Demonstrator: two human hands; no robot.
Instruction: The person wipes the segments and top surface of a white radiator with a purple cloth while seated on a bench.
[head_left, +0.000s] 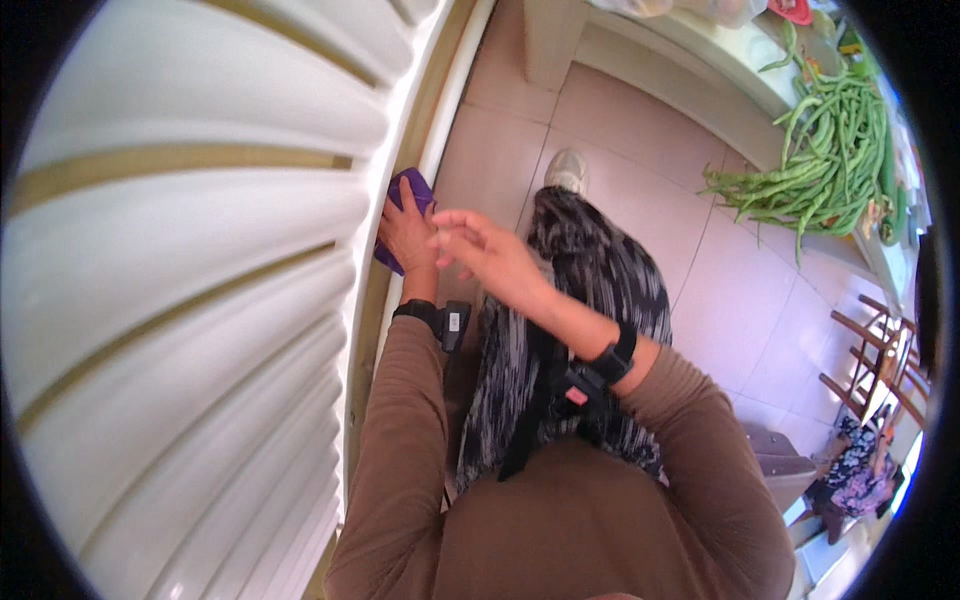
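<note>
My left hand presses down on a purple cloth, which shows past the fingers on both sides. Beneath the cloth runs a narrow tan ledge along the edge of a white slatted panel. Just to the right, my right hand is raised over the floor and my leg, slightly blurred. Its fingers are loosely bent and apart, and nothing shows between them. The fingertips come close to the left hand in the picture; whether they touch cannot be told.
Long green beans lie heaped on a pale tabletop at upper right, some hanging over its edge. A wooden stool and a dark box-like object stand at right, near patterned fabric. Pinkish tiles cover the floor.
</note>
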